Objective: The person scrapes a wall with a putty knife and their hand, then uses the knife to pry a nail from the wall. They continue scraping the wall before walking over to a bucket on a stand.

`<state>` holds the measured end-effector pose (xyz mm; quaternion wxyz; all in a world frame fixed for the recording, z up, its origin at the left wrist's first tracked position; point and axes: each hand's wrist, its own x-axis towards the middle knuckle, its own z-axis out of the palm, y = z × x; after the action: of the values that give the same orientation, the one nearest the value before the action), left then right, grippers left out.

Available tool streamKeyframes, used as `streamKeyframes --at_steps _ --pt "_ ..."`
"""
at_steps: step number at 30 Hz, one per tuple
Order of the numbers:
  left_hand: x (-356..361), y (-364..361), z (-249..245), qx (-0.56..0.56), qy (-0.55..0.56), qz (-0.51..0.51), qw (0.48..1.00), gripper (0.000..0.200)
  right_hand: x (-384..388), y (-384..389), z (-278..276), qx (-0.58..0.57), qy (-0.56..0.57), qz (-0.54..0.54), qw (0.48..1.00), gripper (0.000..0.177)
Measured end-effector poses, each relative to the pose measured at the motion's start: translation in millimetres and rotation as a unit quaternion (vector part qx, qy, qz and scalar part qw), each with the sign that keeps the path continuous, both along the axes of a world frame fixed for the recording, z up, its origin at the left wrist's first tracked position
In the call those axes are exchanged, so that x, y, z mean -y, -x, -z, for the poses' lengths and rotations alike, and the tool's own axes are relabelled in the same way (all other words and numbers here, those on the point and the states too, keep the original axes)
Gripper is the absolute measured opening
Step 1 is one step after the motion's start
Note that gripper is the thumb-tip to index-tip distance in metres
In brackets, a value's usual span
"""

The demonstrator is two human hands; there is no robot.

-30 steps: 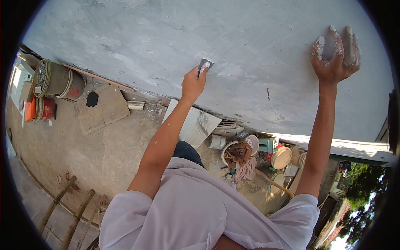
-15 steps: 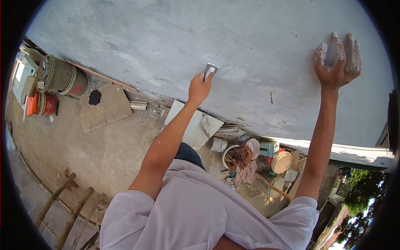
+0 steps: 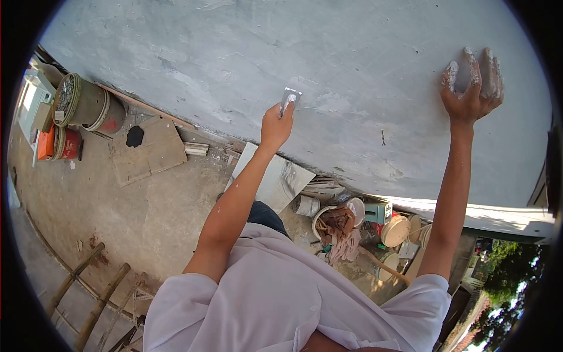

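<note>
My left hand point(image 3: 277, 126) grips a small putty knife point(image 3: 290, 100), with the thumb laid along its flat grey blade. White paste is smeared on that thumb and the blade's edge. The blade lies at the grey plastered wall point(image 3: 352, 70), whose surface shows lighter patches and streaks. Farther right, my right hand point(image 3: 469, 94) rests on the wall, its fingers stretched out and spread, the back of the hand facing me. White paste coats its thumb and fingers.
Along the wall's foot stand buckets point(image 3: 75, 100), a cardboard sheet point(image 3: 149, 151), a pale board point(image 3: 272, 179) and a bucket draped with brown cloth point(image 3: 337, 226). A green box point(image 3: 378, 211) is beside lidded pails point(image 3: 395, 230). Wooden poles point(image 3: 102, 305) lie at lower left.
My left hand has shifted slightly left with the putty knife, and the blade now points more upward. My right hand has barely moved, its fingers still spread on the wall.
</note>
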<state>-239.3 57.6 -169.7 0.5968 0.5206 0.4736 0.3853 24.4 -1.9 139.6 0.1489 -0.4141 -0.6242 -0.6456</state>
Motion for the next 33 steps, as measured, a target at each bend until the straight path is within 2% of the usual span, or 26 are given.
streamKeyframes --at_steps 2,4,9,12,14,17,22,26,29,33 --pt "-11 -1 -22 -0.005 -0.056 -0.009 0.998 0.041 -1 0 0 0.001 0.0 -0.01 1.0 0.038" --pt "-20 -5 -24 -0.018 -0.052 -0.013 0.998 0.04 -2 0 -1 0.004 0.001 -0.016 1.0 0.038" --pt "-22 -9 -20 -0.048 -0.061 -0.015 0.997 0.038 0 -5 -3 0.015 0.003 0.009 1.0 0.046" --pt "-24 -1 -20 -0.087 -0.066 -0.004 0.994 0.038 0 -1 -1 0.003 0.01 -0.02 1.0 0.04" --pt "-20 6 -2 -0.119 -0.043 0.019 0.992 0.039 1 0 0 0.002 0.011 -0.016 1.0 0.041" --pt "-10 19 19 -0.105 -0.046 0.001 0.993 0.033 0 2 -3 0.001 0.015 -0.022 1.0 0.042" --pt "-1 37 13 -0.058 -0.083 -0.013 0.995 0.02 2 6 -2 -0.008 0.018 -0.01 1.0 0.045" --pt "-5 49 -7 -0.069 -0.142 -0.05 0.986 0.035 3 -1 -2 -0.006 0.017 0.005 1.0 0.05" --pt "-11 52 -24 -0.041 -0.144 -0.105 0.983 0.049 3 0 -2 -0.007 0.016 0.0 1.0 0.052" --pt "-20 60 -55 0.029 -0.135 -0.111 0.984 0.053 4 1 -2 -0.006 0.019 0.003 1.0 0.052"
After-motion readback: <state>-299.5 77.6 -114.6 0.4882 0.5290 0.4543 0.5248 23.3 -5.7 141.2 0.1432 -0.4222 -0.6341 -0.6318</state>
